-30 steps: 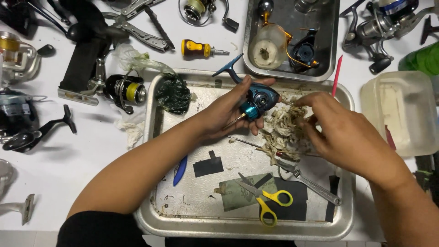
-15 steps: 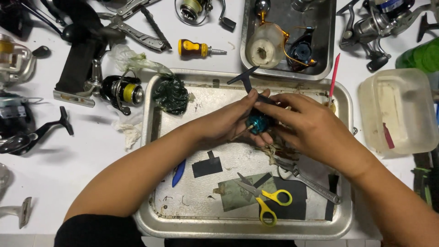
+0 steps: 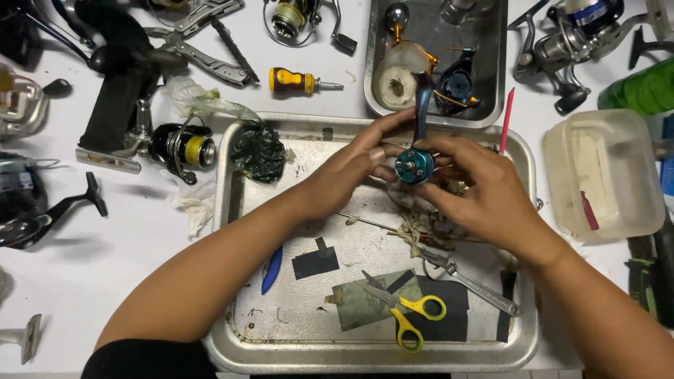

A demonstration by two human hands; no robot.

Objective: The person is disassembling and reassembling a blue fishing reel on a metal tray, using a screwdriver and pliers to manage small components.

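Note:
Both my hands hold a blue metal fishing reel body (image 3: 414,165) over the far part of a large metal tray (image 3: 239,337). My left hand (image 3: 351,168) grips it from the left, fingers wrapped behind it. From the right, my right hand (image 3: 484,193) pinches it with thumb and fingers. The reel's dark blue arm (image 3: 423,105) sticks up toward the far side. Under my hands lies a dirty crumpled rag (image 3: 421,224).
In the tray lie yellow-handled scissors (image 3: 407,316), a small wrench (image 3: 477,284), a blue blade (image 3: 272,270), black tape pieces and a dark green wad (image 3: 258,151). A second tray (image 3: 491,70) holds reel parts. Reels, pliers (image 3: 203,49), a stubby screwdriver (image 3: 298,82) and a plastic tub (image 3: 604,175) lie around.
My right hand left the rag and came onto the reel body. Both hands raised and turned it, so its arm now points away from me.

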